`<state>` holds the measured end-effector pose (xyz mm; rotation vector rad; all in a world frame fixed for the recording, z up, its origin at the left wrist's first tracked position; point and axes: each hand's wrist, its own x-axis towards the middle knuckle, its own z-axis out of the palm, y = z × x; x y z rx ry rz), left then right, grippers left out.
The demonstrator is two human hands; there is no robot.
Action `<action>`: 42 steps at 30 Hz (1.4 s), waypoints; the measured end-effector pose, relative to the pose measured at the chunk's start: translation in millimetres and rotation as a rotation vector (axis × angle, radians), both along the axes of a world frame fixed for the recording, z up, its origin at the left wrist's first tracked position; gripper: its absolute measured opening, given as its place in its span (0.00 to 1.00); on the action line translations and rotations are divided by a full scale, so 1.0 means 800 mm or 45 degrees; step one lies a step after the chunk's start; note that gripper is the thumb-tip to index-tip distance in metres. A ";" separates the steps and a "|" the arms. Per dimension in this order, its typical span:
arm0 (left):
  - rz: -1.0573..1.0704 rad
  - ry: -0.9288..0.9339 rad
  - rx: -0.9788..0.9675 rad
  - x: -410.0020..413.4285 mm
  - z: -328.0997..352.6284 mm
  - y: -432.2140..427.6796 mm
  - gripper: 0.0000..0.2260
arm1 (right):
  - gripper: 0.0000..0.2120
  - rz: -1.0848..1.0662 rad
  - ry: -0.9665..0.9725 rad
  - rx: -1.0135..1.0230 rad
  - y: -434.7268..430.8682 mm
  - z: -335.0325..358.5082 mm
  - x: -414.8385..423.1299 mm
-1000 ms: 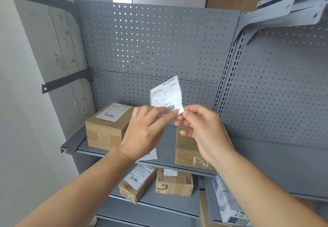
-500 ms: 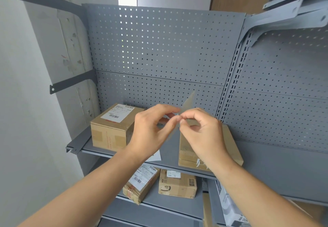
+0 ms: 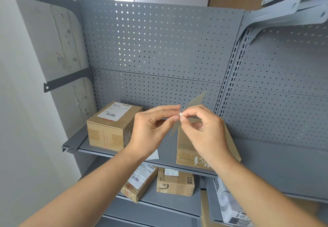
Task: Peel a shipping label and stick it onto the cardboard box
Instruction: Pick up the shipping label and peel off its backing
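Note:
A shipping label (image 3: 195, 101) is held almost edge-on in front of me, so only its greyish back shows. My left hand (image 3: 150, 130) and my right hand (image 3: 205, 132) both pinch one corner of it, fingertips touching there. Behind and below my right hand, a plain cardboard box (image 3: 184, 152) without a label stands on the grey shelf (image 3: 168, 148), partly hidden by my hand. Whether the label has begun to split from its backing is too small to tell.
A labelled cardboard box (image 3: 111, 125) sits at the shelf's left end. A white sheet (image 3: 154, 155) lies on the shelf under my left wrist. Lower shelves hold more boxes (image 3: 174, 182). Grey pegboard (image 3: 159, 49) backs the shelving; metal brackets (image 3: 67, 79) stick out at left.
The label has turned from facing me with its print visible to nearly edge-on. Both hands have closed in on one corner, and my view has shifted slightly.

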<state>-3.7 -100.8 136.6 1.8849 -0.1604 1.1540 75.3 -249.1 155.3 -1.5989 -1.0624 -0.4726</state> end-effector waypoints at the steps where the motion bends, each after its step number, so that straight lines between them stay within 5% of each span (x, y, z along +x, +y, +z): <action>1: 0.022 -0.014 0.026 0.001 -0.001 0.000 0.05 | 0.04 -0.009 0.000 -0.006 0.000 0.000 0.000; 8: 0.069 -0.050 0.154 0.007 -0.003 -0.007 0.04 | 0.06 -0.054 0.071 -0.008 0.005 -0.001 -0.003; 16: -0.106 0.075 -0.148 0.008 -0.002 -0.004 0.08 | 0.04 -0.010 0.031 -0.001 0.002 0.004 0.000; 24: 0.124 0.124 -0.199 0.013 -0.004 0.000 0.04 | 0.06 -0.103 0.048 -0.043 -0.001 0.004 0.004; 42: 0.445 0.102 0.089 0.005 -0.005 0.004 0.02 | 0.07 -0.315 0.218 -0.167 -0.019 -0.001 0.025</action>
